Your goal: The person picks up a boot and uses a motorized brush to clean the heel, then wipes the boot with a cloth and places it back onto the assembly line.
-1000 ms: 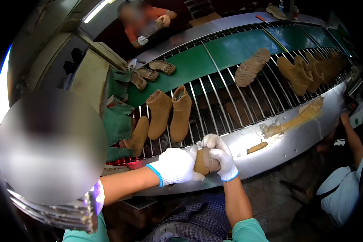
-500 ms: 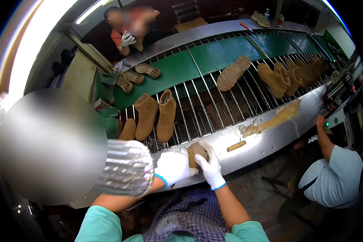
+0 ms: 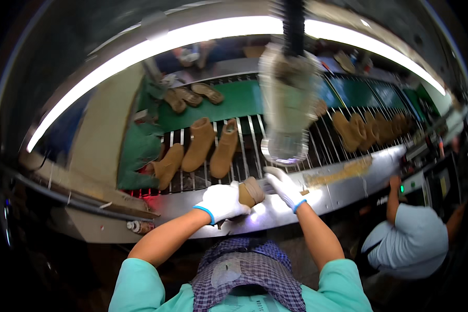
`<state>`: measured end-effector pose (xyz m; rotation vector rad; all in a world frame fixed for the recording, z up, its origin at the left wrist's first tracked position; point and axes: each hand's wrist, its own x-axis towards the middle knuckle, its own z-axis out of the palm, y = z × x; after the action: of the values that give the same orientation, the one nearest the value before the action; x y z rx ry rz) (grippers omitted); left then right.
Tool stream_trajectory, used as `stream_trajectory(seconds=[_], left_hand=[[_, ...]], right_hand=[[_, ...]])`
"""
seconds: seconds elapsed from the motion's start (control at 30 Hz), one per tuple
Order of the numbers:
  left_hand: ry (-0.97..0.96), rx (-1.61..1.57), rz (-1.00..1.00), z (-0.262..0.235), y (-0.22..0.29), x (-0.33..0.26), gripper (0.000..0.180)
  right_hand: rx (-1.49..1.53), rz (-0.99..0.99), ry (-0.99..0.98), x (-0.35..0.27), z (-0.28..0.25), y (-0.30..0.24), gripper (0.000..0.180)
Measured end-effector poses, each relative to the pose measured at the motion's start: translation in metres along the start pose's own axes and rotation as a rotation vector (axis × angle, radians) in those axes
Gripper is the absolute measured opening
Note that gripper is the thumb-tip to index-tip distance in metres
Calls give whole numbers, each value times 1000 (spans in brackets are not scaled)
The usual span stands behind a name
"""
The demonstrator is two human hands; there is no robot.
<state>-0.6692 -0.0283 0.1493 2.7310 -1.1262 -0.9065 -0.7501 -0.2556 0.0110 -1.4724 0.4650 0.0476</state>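
Note:
My left hand (image 3: 222, 202), in a white knit glove with a blue cuff, is closed around a tan boot (image 3: 249, 192) at the metal front edge of the rack. The boot lies tilted, one end pointing right; the glove hides the rest of it. Just right of the boot, my right hand (image 3: 285, 188) wears the same kind of glove and is apart from it. Its fingers are stretched out but somewhat blurred. Beyond my hands, several tan boots (image 3: 197, 145) stand on the metal bars at the left.
A blurred see-through object (image 3: 288, 104) hangs from a black ribbed hose above the rack. Loose soles (image 3: 187, 96) lie on the green belt (image 3: 239, 99). More boots (image 3: 356, 130) stand at the right. A co-worker (image 3: 408, 234) is at the right. A bottle (image 3: 140, 226) lies at the left.
My right hand has come off the boot and moved right; my left hand still holds it. The view has turned left, and the hanging object now appears mid-view instead of at the left.

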Motion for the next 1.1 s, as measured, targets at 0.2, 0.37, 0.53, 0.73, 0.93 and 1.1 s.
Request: stream_trajectory(seconds=[0.2, 0.37, 0.53, 0.73, 0.93, 1.1], left_hand=[[259, -729, -287, 76, -109, -32, 100], [133, -853, -572, 238, -118, -35, 100], [198, -916, -612, 264, -97, -44, 91], [287, -1055, -615, 269, -96, -38, 88], [261, -1062, -694, 278, -97, -39, 87], [242, -1097, -735, 269, -91, -43, 85]], right_hand=[[-1269, 191, 161, -16, -111, 118, 51], [-1577, 315, 95, -29, -134, 148, 52], [-872, 452, 137, -4, -114, 142, 45], [-914, 188, 194, 24, -95, 223, 46], [-1285, -99, 81, 15, 23, 154, 75], [-1110, -47, -33, 46, 45, 151, 76]])
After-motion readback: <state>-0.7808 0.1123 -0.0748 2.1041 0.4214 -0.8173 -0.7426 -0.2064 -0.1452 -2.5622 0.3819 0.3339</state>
